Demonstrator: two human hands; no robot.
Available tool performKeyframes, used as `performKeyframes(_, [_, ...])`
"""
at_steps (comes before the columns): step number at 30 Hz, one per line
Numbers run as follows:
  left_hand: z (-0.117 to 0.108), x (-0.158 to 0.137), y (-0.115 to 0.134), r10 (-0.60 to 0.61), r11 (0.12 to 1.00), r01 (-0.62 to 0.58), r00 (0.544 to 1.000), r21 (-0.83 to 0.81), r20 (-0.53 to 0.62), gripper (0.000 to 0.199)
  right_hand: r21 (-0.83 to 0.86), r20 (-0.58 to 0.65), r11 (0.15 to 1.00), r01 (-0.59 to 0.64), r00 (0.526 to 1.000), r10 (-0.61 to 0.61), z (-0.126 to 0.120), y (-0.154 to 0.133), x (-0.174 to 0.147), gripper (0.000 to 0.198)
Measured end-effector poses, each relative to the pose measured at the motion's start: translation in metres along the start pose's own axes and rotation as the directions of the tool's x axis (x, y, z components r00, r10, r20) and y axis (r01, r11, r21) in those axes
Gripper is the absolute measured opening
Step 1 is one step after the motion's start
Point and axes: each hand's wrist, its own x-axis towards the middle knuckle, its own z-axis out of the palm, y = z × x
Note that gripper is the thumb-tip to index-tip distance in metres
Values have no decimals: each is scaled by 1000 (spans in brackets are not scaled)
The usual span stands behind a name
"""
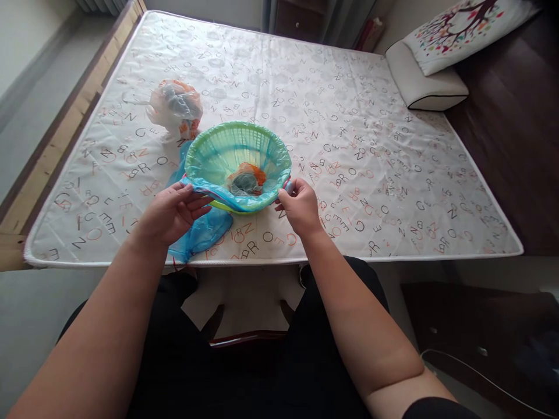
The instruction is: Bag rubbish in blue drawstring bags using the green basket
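Note:
A green slatted basket [238, 129] stands on the mattress, lined with a thin blue plastic bag [205, 186] whose edge is folded over the rim. Inside it lies a crumpled clear-and-orange plastic bag [247, 180] with something grey in it. My left hand [168, 212] pinches the blue bag's edge at the near left of the rim, its lower fingers loosely curled. At the near right of the rim, my right hand [299, 203] grips the bag's edge between thumb and fingers. More of the blue bag hangs out on the left and toward the mattress's front edge.
Another crumpled clear-and-orange plastic bag [177, 107] sits behind and left of the basket. The letter-printed mattress [349, 145] has a wooden bed frame [65, 128] along its left. A white cushion [423, 78] and a tree-print pillow [463, 32] lie at the far right.

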Motion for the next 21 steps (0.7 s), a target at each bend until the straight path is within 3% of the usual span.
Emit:
performKeyframes(3, [2, -2, -1, -3, 1000, 2, 1000, -31, -11, 6, 173, 79, 967, -188, 981, 177, -1, -4, 1, 33])
performKeyframes(6, [3, -4, -3, 9, 996, -10, 1000, -90, -8, 4, 389, 213, 851, -354, 933, 290, -4, -10, 1, 31])
performKeyframes(10, [2, -3, -2, -12, 990, 13, 1000, -140, 10, 5, 490, 260, 759, -429, 903, 342, -9, -15, -1, 25])
performKeyframes(14, [-5, -1, 0, -87, 996, 88, 991, -8, 106, 20, 400, 230, 810, -429, 902, 364, -18, -14, 7, 23])
performKeyframes(17, [-13, -3, 1, -209, 973, 180, 954, 145, 215, 25, 350, 110, 866, -358, 933, 342, -27, -12, 17, 26])
performKeyframes(19, [-18, -3, 2, -277, 952, 239, 937, 188, 211, 26, 307, 68, 894, -327, 944, 322, -33, -12, 21, 31])
performKeyframes(21, [-21, -1, 2, -301, 944, 276, 945, 180, 127, 31, 233, 103, 918, -322, 947, 306, -37, -13, 22, 35])
